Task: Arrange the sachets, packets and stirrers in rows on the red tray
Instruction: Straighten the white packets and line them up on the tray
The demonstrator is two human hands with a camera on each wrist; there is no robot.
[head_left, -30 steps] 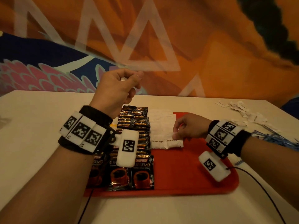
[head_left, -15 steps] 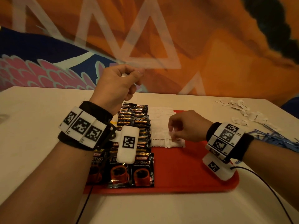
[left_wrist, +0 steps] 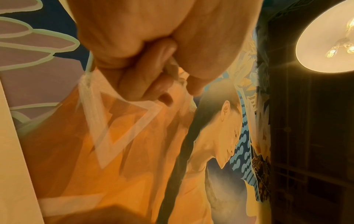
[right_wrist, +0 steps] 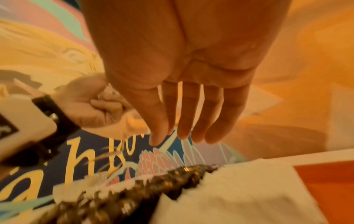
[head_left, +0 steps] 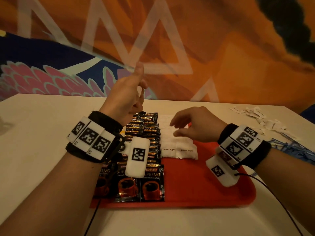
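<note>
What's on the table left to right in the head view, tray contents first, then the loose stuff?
Coffee packets → brown sugar sachets → bare part of the red tray → blue stirrers, off the tray. The loose white sachets lie farther back, overlapping the stirrers' span.

So the tray [head_left: 204,181] sits on the table [head_left: 34,133] right under both hands. The right hand [head_left: 199,124] hovers with its fingers spread just above the sugar sachets [head_left: 170,142], which lie in a column down the middle of the tray. Past those fingertips, to their left, are the coffee packets [head_left: 144,150], stacked in overlapping rows along the tray's left part. The left hand [head_left: 126,97] is raised above the packets' far end, fingers curled around some sachets. Off the tray, well to the right of the right hand's knuckles, there's a loose sachet pile [head_left: 260,118] with the stirrers [head_left: 289,147] just nearer than it.
</note>
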